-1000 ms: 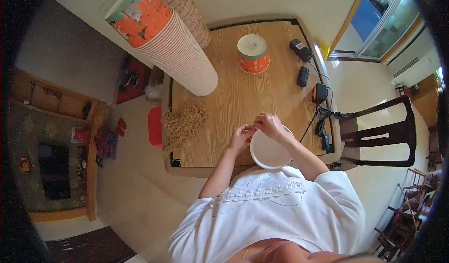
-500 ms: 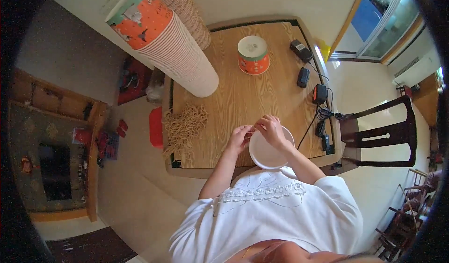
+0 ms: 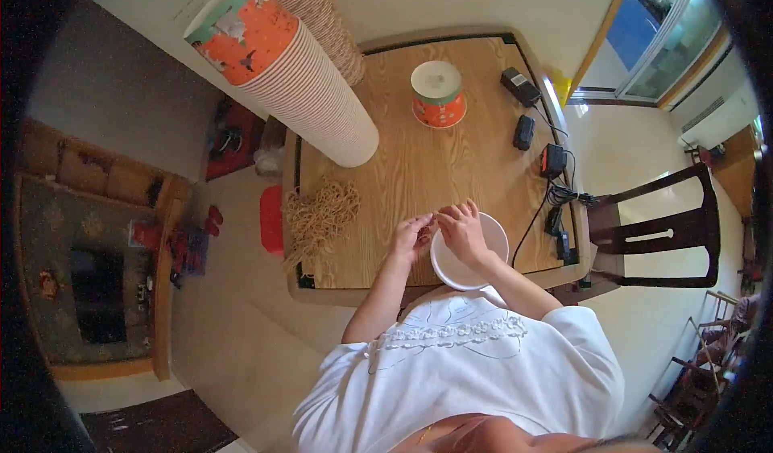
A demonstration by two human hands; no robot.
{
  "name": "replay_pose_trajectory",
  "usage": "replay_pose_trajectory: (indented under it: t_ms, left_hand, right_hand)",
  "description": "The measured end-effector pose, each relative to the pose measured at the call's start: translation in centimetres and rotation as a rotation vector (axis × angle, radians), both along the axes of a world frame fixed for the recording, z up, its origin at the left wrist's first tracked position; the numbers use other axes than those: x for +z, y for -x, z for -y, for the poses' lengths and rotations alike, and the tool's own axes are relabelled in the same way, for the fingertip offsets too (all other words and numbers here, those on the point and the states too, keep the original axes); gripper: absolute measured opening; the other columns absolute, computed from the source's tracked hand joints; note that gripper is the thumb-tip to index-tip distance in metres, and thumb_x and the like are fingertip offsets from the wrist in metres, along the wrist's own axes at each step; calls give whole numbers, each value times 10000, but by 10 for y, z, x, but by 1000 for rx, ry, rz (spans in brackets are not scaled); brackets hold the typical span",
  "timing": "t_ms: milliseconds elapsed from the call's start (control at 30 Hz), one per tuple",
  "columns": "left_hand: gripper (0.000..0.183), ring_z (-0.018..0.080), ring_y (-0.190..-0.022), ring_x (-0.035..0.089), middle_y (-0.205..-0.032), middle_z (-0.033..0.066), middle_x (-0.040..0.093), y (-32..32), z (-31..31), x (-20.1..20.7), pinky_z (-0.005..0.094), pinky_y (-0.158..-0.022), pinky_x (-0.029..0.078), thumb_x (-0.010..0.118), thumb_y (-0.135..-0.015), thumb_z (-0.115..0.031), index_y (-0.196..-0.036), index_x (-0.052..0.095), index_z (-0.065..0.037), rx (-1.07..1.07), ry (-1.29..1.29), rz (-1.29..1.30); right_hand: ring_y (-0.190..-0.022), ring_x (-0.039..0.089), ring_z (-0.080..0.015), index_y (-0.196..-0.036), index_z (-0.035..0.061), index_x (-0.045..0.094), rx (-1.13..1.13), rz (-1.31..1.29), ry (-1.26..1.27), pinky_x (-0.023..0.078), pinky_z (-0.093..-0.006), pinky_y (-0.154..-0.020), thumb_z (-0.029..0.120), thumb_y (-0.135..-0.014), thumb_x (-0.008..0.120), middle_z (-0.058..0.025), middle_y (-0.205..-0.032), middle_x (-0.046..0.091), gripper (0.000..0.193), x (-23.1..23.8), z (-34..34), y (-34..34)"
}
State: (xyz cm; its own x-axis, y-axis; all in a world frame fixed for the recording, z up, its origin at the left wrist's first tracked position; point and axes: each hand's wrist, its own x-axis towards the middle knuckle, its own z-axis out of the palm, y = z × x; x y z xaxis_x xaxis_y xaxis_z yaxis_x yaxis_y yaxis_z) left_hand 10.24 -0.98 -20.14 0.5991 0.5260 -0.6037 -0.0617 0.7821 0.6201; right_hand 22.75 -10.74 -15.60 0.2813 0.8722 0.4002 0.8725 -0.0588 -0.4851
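Note:
A white-lined paper bucket stands at the near edge of the table with its mouth up. Over its upper-left rim, my left hand and my right hand meet at the fingertips. Both are closed in a pinch, and whatever lies between the fingers is too small to make out. My right hand partly covers the bucket's opening, with some of its fingers raised. To the left lies a tangled heap of tan cords. Farther off, a single orange and green paper bucket sits upside down.
A tall stack of nested paper buckets rises at the table's left, with another stack behind it. Along the right edge lie black power adapters and cables. A dark wooden chair stands to the right, a red stool to the left.
The fingers of my right hand have spread and lifted slightly while its fingertips stay by my left hand. The bucket keeps almost the same place.

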Motion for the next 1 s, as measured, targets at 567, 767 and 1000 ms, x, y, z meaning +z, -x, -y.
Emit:
replay_pose_trajectory:
  t_ms: [567, 767, 1000]
  left_hand:
    - [116, 56, -634, 533, -755, -39, 627, 4, 4, 13, 205, -574, 402, 593, -835, -197, -885, 666, -122, -116, -313, -158]
    - [150, 62, -647, 526, -788, -17, 638, -2, 8, 21, 201, -585, 400, 594, -834, -141, -942, 665, -64, -164, -532, -247]
    - [150, 90, -761, 572, -830, 17, 647, -5, 5, 5, 230, -699, 460, 600, -816, -51, -951, 657, -16, -131, -675, -280]
  right_hand:
    - [-808, 561, -264, -738, 108, 640, 85, -272, 134, 379, -425, -804, 180, -765, 591, -76, -772, 594, 92, 0, -9, -19]
    - [-771, 568, -264, -718, 104, 638, 68, -268, 109, 389, -424, -770, 181, -764, 586, -74, -732, 586, 103, -1, -9, -20]
    - [-761, 573, -259, -684, 106, 632, 62, -215, 161, 393, -426, -785, 181, -769, 572, -76, -729, 595, 129, 0, -13, -19]
